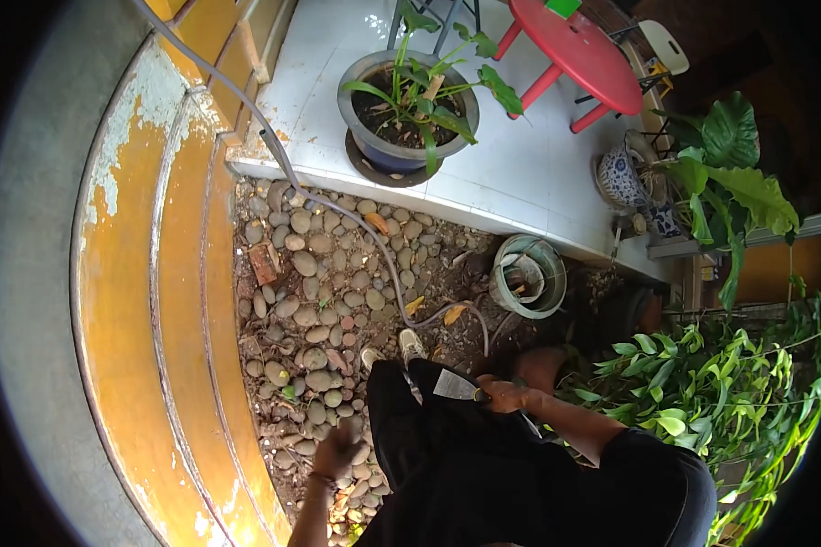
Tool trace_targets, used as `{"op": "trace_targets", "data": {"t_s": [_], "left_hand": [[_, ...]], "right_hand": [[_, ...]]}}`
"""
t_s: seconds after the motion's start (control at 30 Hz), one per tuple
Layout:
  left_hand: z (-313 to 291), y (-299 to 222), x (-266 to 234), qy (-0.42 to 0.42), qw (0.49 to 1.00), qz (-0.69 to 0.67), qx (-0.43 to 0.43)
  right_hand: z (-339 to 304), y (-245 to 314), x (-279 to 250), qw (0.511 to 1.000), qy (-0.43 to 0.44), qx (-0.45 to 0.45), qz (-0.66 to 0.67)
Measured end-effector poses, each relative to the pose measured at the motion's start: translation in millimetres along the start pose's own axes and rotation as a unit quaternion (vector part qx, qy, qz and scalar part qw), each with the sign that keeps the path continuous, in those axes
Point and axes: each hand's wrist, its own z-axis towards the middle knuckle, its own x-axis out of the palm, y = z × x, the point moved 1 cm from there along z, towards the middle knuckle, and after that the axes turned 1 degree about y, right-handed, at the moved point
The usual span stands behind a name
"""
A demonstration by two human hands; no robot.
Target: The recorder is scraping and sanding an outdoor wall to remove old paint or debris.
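My right hand (504, 394) is wrapped round the dark and yellow handle of a scraper. The flat grey blade of this scraper (454, 385) points left, in front of my dark trousers. Over the pebbles on the left hangs my left hand (337, 450); it is somewhat blurred, its fingers loosely stretched, with nothing seen in it. Below it lie rounded stones (316, 381) set in soil. My light shoes (412, 345) stand on the ground just beyond the trousers.
A grey hose (388, 260) winds across the stones. Ahead are a green bucket (527, 276), a broken brick (265, 263) and a raised white tiled ledge (292, 137) bearing a potted plant (409, 114) and red table (579, 55). Yellow steps (123, 301) curve left; leafy plants (693, 383) crowd right.
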Motion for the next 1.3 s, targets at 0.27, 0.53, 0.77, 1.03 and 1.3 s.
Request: {"op": "trace_targets", "data": {"t_s": [0.27,0.53,0.77,1.03,1.3], "left_hand": [[4.7,18.9,97.1,0.009,0.997,0.079,-0.025],[-78.8,129.3,115.0,0.38,0.903,-0.199,0.015],[-95.9,47.8,87.8,0.276,0.77,-0.558,-0.141],[-79.5,73.2,127.4,0.076,0.958,-0.266,-0.08],[-87.5,31.8,99.7,-0.004,0.933,-0.334,-0.132]], "right_hand": [[-14.2,66.2,-19.2,0.993,-0.066,0.07,-0.061],[-65.0,98.7,-79.6,0.915,0.313,0.084,0.241],[-69.5,123.9,-88.1,0.958,0.166,0.155,0.175],[-40.1,115.8,-89.7,0.961,0.201,0.128,0.141],[-12.7,186.1,-155.6,0.859,0.002,0.111,0.501]]}}
